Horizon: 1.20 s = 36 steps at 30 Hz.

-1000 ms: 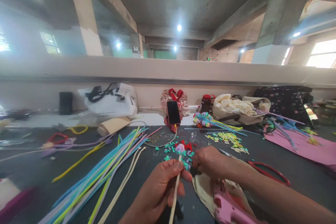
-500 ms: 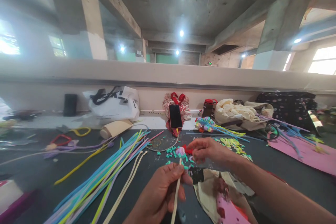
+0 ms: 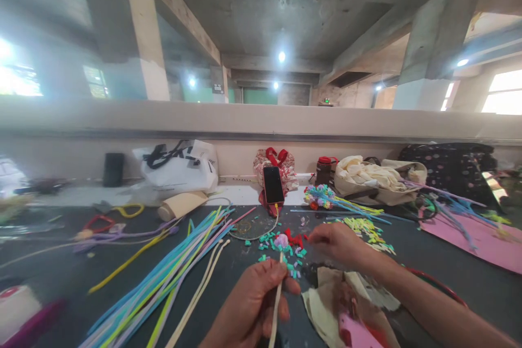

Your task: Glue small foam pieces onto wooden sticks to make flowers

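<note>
My left hand (image 3: 255, 299) is closed around a cream pipe-cleaner stem (image 3: 275, 304) that stands upright, with a small lilac fuzzy bud (image 3: 281, 240) at its top. My right hand (image 3: 338, 242) reaches over the dark table beyond it, fingertips pinched on a small red piece (image 3: 310, 237), next to a red fuzzy scrap (image 3: 294, 238). Teal cut bits (image 3: 269, 242) lie scattered around the bud.
A fan of long coloured pipe cleaners (image 3: 171, 266) lies at left. A phone (image 3: 273, 185) leans against a red bag at the back. A pink glue gun (image 3: 359, 334) rests on cream cloth (image 3: 326, 299) by my right forearm. Red scissors (image 3: 438, 283), pink sheet (image 3: 481, 236), bags along the wall.
My right hand moved away from the stem, up and to the right, and now pinches a red piece. The left hand kept hold of the stem. The view tilted slightly.
</note>
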Motion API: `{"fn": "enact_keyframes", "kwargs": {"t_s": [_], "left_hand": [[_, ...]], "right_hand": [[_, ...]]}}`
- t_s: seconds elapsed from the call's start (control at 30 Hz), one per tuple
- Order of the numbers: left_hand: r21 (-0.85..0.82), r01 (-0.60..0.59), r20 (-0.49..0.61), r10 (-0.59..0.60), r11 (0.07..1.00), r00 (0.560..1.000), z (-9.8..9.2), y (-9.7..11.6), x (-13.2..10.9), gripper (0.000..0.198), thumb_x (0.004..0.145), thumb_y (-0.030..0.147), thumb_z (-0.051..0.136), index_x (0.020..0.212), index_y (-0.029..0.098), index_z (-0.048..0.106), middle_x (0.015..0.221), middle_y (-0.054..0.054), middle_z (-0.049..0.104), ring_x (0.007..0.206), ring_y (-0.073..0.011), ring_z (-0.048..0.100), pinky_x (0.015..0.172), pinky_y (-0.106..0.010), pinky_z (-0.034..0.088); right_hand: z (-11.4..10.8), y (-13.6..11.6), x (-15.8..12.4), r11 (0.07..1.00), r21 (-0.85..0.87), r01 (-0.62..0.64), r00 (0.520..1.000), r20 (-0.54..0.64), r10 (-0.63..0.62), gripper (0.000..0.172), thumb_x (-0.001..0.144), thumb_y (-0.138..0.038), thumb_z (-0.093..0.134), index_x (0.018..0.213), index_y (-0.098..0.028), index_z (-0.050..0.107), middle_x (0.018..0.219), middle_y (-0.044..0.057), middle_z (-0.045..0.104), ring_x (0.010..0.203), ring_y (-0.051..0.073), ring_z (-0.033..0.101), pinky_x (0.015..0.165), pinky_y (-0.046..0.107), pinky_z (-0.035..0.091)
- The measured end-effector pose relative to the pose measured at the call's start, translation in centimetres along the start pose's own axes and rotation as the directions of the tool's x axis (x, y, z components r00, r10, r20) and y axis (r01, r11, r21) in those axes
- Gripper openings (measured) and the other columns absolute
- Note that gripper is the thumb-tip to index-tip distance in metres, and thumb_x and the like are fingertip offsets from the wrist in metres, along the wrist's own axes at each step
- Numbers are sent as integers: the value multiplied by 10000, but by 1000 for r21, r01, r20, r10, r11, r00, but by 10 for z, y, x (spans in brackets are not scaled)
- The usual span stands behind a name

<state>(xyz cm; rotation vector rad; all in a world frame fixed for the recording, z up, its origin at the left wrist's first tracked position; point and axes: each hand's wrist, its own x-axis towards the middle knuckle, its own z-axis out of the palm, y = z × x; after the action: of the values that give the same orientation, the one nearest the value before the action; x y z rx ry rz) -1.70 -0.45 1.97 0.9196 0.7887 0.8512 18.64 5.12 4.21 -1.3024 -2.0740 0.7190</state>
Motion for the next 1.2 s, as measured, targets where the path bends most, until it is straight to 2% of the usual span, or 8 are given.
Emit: {"fn": "enact_keyframes", "kwargs": {"t_s": [0.07,0.13,0.37,0.57,0.77,0.93,1.1,1.2], "left_hand": [[-7,22,-3,-22,1000,1000,2,0,0,349,719,435,535,617,104,585,345,21,510,234,-15,340,260,-119,143],[-20,27,8,-27,999,1000,2,0,1,349,708,437,549,609,104,579,340,24,505,234,-19,351,259,-119,164],[-103,-12,83,21,995,996,0,-4,3,311,711,411,567,647,107,574,415,11,543,261,-23,382,274,-136,165],[-132,-8,112,23,991,993,0,-6,4,285,733,374,549,691,95,588,458,-6,565,259,-27,391,259,-138,172],[-146,74,60,-66,987,996,0,-2,2,240,695,350,583,656,115,563,515,-10,613,284,-48,466,250,-125,216],[-137,96,56,-89,986,994,2,-4,2,278,660,375,609,582,115,550,447,0,590,260,-45,436,253,-133,223],[-139,25,27,-22,990,999,3,-6,4,308,685,373,588,561,91,582,373,24,513,250,-14,373,271,-121,189],[-150,38,-3,-39,988,999,3,-6,5,290,653,372,620,569,97,585,407,19,535,264,-21,401,272,-122,202]], "right_hand": [[2,-10,-7,995,-70,71,995,-61,-75,212,639,-85,518,733,-196,671,767,15,616,721,149,546,628,232,378],[8,-23,-15,985,-101,142,985,-82,-151,168,669,-111,532,713,-197,670,696,0,618,653,130,545,597,216,377],[33,-54,-30,979,173,104,994,-51,-96,78,698,-168,569,722,-157,642,601,-9,625,552,109,535,499,182,388],[31,-62,-31,976,-67,206,976,-63,-210,120,725,-133,527,716,-169,640,638,-8,623,585,108,553,542,184,392],[16,-61,-32,943,-157,293,954,-23,-300,104,759,-140,511,722,-169,604,648,-15,586,593,95,517,550,176,365],[7,-56,-31,960,-108,257,964,-36,-262,113,765,-146,505,680,-168,576,600,-38,530,551,85,469,511,176,333],[21,-56,-36,987,37,158,986,-55,-155,60,742,-180,551,718,-154,600,575,-35,548,521,85,475,478,170,341],[29,-58,-37,987,15,159,986,-60,-157,50,728,-159,561,713,-153,608,571,-32,567,519,86,499,483,168,352]]}}
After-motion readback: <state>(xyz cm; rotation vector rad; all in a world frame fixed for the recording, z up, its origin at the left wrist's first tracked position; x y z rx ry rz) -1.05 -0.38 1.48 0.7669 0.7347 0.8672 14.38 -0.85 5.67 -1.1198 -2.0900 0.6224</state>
